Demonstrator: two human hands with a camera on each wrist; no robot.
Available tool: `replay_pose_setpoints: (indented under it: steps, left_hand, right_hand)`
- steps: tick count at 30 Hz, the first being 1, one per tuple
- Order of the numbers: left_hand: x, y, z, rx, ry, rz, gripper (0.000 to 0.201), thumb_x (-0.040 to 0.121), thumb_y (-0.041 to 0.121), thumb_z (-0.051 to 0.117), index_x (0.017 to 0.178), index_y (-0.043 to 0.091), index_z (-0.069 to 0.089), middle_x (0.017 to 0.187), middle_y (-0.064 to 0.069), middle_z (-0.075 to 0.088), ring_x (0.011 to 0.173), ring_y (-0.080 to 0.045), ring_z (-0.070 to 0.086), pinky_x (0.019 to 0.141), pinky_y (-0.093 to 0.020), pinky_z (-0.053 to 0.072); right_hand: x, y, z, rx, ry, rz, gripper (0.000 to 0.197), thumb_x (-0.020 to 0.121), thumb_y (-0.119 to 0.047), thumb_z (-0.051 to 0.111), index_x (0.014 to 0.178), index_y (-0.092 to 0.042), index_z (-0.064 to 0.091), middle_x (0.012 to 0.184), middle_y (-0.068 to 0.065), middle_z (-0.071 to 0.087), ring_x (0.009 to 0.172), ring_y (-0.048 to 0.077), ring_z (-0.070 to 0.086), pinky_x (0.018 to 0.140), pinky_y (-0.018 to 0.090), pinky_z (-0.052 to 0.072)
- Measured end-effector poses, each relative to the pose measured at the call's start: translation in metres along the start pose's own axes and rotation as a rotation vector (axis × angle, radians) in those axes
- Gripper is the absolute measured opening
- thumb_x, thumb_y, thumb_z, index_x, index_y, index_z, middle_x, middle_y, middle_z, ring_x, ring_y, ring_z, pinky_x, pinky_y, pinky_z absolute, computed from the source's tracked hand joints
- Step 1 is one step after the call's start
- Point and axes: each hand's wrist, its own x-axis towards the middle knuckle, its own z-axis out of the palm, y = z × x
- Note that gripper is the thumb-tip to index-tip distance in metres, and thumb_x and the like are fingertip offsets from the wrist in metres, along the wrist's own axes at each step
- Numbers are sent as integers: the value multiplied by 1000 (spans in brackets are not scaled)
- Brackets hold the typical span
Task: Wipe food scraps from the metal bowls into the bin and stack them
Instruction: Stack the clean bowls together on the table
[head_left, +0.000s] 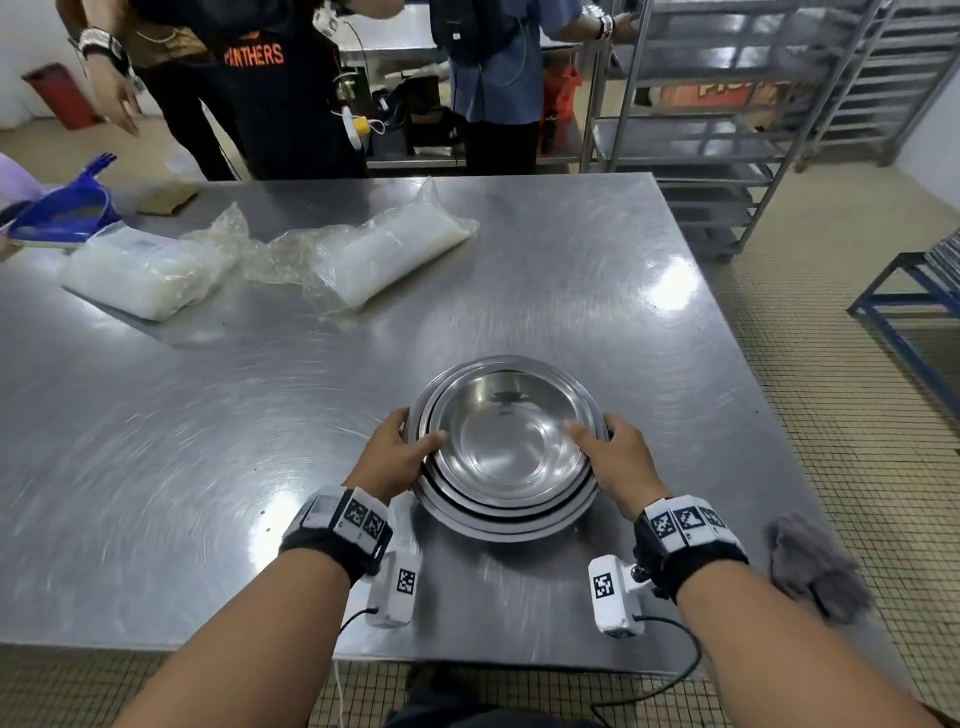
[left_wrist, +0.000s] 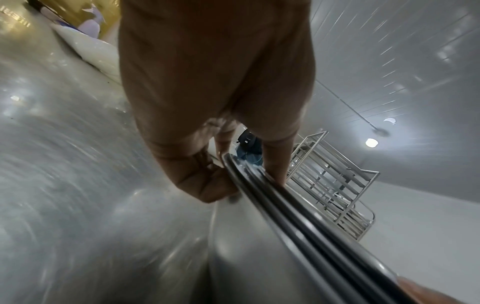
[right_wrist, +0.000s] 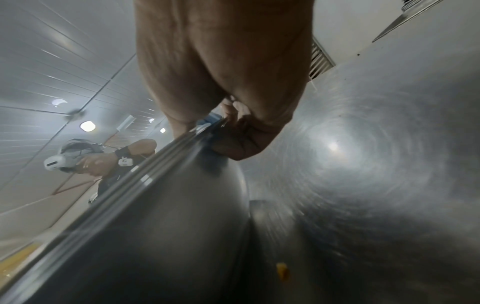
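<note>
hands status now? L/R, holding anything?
Left hand: grips the left rim of the stack of metal bowls, thumb inside, fingers under.
Right hand: grips the stack's right rim the same way.

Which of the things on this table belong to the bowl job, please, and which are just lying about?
Part of the job: stack of bowls, left hand, right hand.

Lying about: two plastic bags, blue dustpan, grey cloth, brown packet.
</note>
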Motion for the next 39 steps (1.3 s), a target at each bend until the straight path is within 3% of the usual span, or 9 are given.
replay_pose_setpoints:
  steps: [3, 6, 9, 12, 15, 20, 24, 30, 39]
  left_hand:
    - [-4, 5, -4, -21, -58, -73, 55, 88, 20, 84, 135, 15, 54, 111, -14, 70, 88, -30, 74, 64, -40, 61]
    - [-17, 8, -1, -39, -85, -118, 51, 88, 14, 83, 129, 11, 52, 108, -17, 68, 81, -29, 73, 59, -38, 59]
    - [-39, 1, 9, -37, -44, -87, 44, 88, 11, 80, 122, 10, 53, 104, -17, 69, 75, -25, 71, 57, -36, 56]
    - [-63, -9, 24, -23, 52, -33, 39, 88, 14, 79, 119, 14, 55, 105, -16, 72, 84, -29, 74, 69, -44, 63]
    - [-83, -21, 34, -22, 134, -2, 46, 85, 25, 84, 120, 15, 57, 105, -11, 74, 91, -28, 76, 83, -48, 64]
    - [-110, -28, 48, -64, 221, 36, 43, 87, 15, 84, 122, 11, 60, 105, -10, 73, 88, -22, 73, 72, -30, 59]
    - [-124, -28, 51, -67, 224, 72, 44, 86, 14, 83, 123, 14, 59, 105, -9, 74, 89, -24, 76, 82, -42, 64]
    - [-133, -23, 57, -67, 167, 155, 49, 87, 23, 85, 129, 18, 59, 109, -6, 75, 94, -21, 76, 88, -44, 64]
    - [-150, -28, 67, -49, 72, 222, 44, 89, 35, 83, 124, 19, 63, 109, 2, 74, 96, -16, 74, 91, -45, 63]
  right_hand:
    - [-4, 4, -6, 17, -29, -9, 48, 75, -58, 81, 110, -29, 63, 104, -3, 73, 97, 19, 71, 94, 50, 57]
    - [-10, 9, -14, 62, -54, 16, 35, 83, -37, 83, 107, -30, 59, 109, 2, 70, 100, 23, 69, 97, 50, 56]
    - [-22, 15, -21, 80, -74, 42, 39, 79, -34, 85, 107, -28, 58, 108, 5, 70, 99, 26, 70, 95, 53, 56]
    - [-37, 26, -27, 62, -54, 28, 53, 63, -48, 81, 107, -29, 59, 106, 3, 71, 97, 25, 70, 94, 54, 56]
    - [-54, 36, -31, 61, -8, 9, 52, 61, -52, 77, 104, -29, 60, 102, 0, 71, 93, 22, 71, 91, 53, 57]
    - [-73, 47, -39, 40, 10, -49, 58, 68, -62, 77, 112, -27, 62, 103, -3, 72, 95, 19, 71, 91, 52, 57]
    - [-85, 50, -49, 31, 48, -91, 64, 73, -71, 70, 116, -24, 62, 106, -3, 71, 98, 19, 69, 92, 52, 56]
    - [-108, 44, -64, -3, 119, -134, 36, 91, -50, 69, 113, -22, 63, 100, -4, 71, 92, 16, 68, 87, 46, 57]
    - [-166, 53, -76, -35, 253, -82, 30, 95, -47, 64, 109, -21, 60, 96, -2, 67, 89, 17, 65, 73, 33, 49]
